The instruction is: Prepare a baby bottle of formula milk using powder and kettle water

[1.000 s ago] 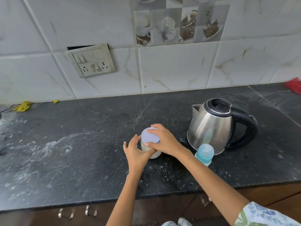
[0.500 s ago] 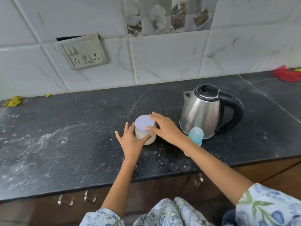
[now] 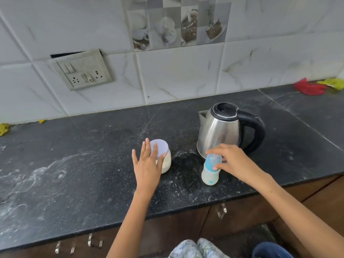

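Note:
A small clear jar of white powder [image 3: 166, 162] with a pale lilac lid stands mid-counter. My left hand [image 3: 148, 163] hovers flat over its left side, fingers spread, holding nothing. A baby bottle [image 3: 210, 175] with milky liquid and a translucent blue cap stands just in front of the steel kettle [image 3: 219, 132], which has a black lid and handle. My right hand [image 3: 231, 161] has its fingers wrapped around the bottle's blue cap.
The black stone counter [image 3: 93, 164] carries white powder smears on the left. A switch and socket plate [image 3: 81, 70] is on the tiled wall. Red and yellow cloths [image 3: 310, 88] lie at the back right. The counter's front edge runs just below my wrists.
My right hand left the jar lid and moved right onto the baby bottle's cap. My left hand let go of the jar and opened flat beside it.

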Available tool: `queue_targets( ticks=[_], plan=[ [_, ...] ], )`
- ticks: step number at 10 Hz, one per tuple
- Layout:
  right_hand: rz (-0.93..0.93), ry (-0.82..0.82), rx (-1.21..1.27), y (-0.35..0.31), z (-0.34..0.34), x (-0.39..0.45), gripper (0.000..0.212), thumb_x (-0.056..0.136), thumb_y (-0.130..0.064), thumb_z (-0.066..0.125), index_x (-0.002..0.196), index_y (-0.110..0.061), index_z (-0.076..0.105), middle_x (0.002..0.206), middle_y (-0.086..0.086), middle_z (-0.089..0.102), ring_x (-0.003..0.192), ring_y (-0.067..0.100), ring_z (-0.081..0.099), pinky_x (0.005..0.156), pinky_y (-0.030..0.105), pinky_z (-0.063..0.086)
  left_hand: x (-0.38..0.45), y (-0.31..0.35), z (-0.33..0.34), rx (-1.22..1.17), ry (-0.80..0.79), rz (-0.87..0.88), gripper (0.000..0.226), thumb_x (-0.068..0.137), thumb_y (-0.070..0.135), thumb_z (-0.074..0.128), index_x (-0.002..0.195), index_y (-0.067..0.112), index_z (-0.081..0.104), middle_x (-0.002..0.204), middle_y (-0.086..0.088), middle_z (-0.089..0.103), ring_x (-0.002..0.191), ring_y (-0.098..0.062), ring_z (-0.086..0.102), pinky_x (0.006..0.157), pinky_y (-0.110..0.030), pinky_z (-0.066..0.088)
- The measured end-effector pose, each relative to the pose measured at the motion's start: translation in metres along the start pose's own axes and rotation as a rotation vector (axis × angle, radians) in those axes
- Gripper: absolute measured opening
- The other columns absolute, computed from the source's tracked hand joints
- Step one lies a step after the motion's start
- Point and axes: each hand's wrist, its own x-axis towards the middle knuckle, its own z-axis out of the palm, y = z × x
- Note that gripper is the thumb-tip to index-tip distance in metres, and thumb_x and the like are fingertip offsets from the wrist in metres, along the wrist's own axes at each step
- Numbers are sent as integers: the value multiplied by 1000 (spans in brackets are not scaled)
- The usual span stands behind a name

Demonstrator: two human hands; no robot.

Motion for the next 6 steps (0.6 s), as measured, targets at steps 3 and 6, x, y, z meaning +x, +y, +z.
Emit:
queue_targets(
  ticks=[3, 6],
  plan=[
    [-132, 34, 77, -36, 24, 76, 56, 82, -3, 72, 133, -22, 58, 134, 3, 57, 117, 20, 56, 101, 37, 47, 3, -1, -5, -23, -21, 1, 71, 98, 54, 14, 119, 9, 64, 136, -16, 54, 125, -29, 53, 104, -51, 36],
    [-171, -51, 67, -30, 26, 97, 62, 88, -1, 64, 141, -29, 48, 154, -2, 38, 140, 21, 38, 114, 41, 36, 2, -2, 2, -17, -23, 5, 63, 96, 51, 23, 125, 10, 61, 140, -14, 50, 129, -27, 49, 107, -49, 32]
  ],
)
